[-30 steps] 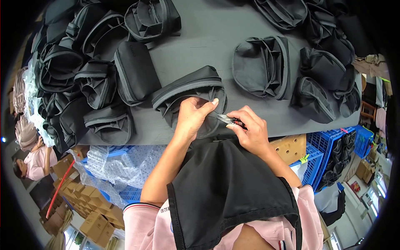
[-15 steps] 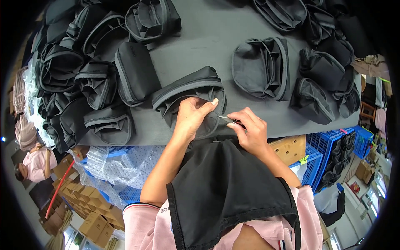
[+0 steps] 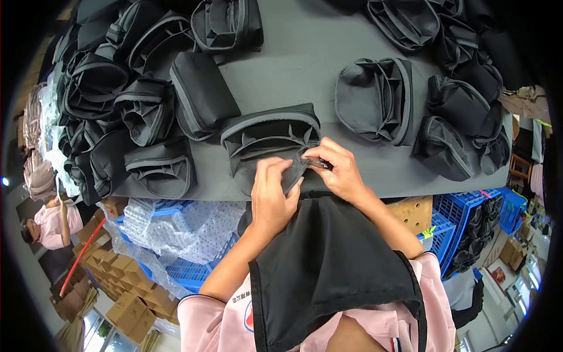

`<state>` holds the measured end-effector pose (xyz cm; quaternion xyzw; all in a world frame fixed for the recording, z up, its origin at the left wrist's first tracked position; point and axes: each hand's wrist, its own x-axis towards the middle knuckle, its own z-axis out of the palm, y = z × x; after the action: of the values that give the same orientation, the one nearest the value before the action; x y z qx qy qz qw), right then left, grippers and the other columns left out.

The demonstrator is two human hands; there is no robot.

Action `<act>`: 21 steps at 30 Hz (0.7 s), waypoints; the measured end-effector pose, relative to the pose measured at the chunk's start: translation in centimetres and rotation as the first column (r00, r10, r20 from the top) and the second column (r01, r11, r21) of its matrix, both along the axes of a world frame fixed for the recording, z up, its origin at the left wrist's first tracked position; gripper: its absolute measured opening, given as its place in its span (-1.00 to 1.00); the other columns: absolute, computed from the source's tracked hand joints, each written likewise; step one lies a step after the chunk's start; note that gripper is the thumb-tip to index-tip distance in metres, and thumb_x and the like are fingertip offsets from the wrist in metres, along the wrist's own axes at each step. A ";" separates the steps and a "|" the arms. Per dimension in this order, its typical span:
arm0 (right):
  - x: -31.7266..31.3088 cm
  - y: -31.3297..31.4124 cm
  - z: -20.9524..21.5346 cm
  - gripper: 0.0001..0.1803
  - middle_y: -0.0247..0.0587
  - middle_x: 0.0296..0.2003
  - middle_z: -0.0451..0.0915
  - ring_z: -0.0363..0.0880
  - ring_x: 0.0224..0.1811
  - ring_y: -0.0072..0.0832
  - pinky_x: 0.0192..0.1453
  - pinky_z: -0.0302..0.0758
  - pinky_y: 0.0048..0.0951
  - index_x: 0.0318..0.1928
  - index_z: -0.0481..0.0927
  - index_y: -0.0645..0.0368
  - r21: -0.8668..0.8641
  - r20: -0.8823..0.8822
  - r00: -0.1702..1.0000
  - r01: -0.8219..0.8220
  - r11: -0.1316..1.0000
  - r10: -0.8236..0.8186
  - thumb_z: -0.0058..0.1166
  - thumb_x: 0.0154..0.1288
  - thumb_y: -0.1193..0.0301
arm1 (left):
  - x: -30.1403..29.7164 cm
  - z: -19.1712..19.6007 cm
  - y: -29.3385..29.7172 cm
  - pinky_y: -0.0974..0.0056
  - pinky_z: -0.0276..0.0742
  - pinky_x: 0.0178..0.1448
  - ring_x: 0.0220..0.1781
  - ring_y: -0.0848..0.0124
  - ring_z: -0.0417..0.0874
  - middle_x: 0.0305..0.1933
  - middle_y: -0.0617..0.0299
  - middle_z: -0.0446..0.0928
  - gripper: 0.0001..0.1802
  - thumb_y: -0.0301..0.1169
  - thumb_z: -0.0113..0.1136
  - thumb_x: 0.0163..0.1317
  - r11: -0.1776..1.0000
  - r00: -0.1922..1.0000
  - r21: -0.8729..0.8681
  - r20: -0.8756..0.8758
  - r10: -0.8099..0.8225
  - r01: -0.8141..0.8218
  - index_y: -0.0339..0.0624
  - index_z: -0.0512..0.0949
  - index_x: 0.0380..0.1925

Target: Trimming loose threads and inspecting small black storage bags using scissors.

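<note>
A black zippered pouch [image 3: 267,126] lies open at the table's near edge, its inner pockets facing up. My left hand [image 3: 271,190] is closed on the near flap of the pouch, fingers on top and thumb by the rim. At the pouch's right edge my right hand [image 3: 339,173] is closed round a small black-handled tool [image 3: 320,163], like thread snips; its tip is hidden now. The fingertips of that hand also touch the pouch's zipper edge.
Many similar pouches [image 3: 94,88] are heaped at the left of the grey table [image 3: 287,53]; more [image 3: 457,100] lie at the right. One open pouch [image 3: 375,100] sits nearer. Blue crates [image 3: 454,217], bubble wrap [image 3: 170,229] and cartons [image 3: 129,311] stand below. Another person [image 3: 56,223] is far left.
My left hand has moved down the pouch to its near rim. My right hand has shifted up and left onto the pouch's edge, and the tool's metal tip has gone out of sight.
</note>
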<state>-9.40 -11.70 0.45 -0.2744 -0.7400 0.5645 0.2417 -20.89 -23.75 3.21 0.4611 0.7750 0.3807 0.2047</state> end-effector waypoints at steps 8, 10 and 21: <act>1.0 4.6 1.9 -0.85 -0.21 -0.51 0.45 0.44 -0.45 -0.20 -0.43 0.32 -0.32 -0.35 0.57 0.23 0.017 0.346 0.743 -0.615 0.788 0.573 0.17 -0.02 0.53 | -2.5 0.4 0.9 0.34 0.42 -0.13 -0.23 0.32 0.53 -0.37 0.17 0.53 -0.79 -0.44 0.24 0.01 0.848 0.799 -0.336 0.581 -0.155 0.409 -0.29 0.58 -0.33; 1.0 5.3 1.8 -0.88 -0.25 -0.55 0.42 0.43 -0.47 -0.32 -0.41 0.31 -0.39 -0.38 0.58 0.23 -0.097 0.368 0.663 -0.670 0.736 0.652 0.16 -0.01 0.53 | -3.0 0.3 1.7 0.40 0.39 -0.07 -0.25 0.46 0.51 -0.37 0.26 0.53 -0.80 -0.43 0.22 0.07 0.746 0.657 -0.217 0.661 -0.363 0.630 -0.30 0.59 -0.30; 6.1 -0.7 4.1 -0.68 -0.24 -0.36 0.45 0.51 -0.48 -0.37 -0.40 0.44 -0.45 -0.16 0.50 0.16 0.157 0.298 0.934 0.155 0.975 -0.196 0.20 0.00 0.47 | -1.1 -1.2 2.7 0.43 0.38 0.05 -0.10 0.55 0.46 -0.19 0.33 0.46 -0.71 -0.56 0.26 0.06 0.968 0.134 -0.063 0.991 0.031 0.242 -0.21 0.43 -0.20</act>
<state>-3.34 -12.44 4.56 -0.4087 -0.7769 0.4402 0.1887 -22.03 -21.01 2.00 0.1281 0.4510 0.4903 0.7347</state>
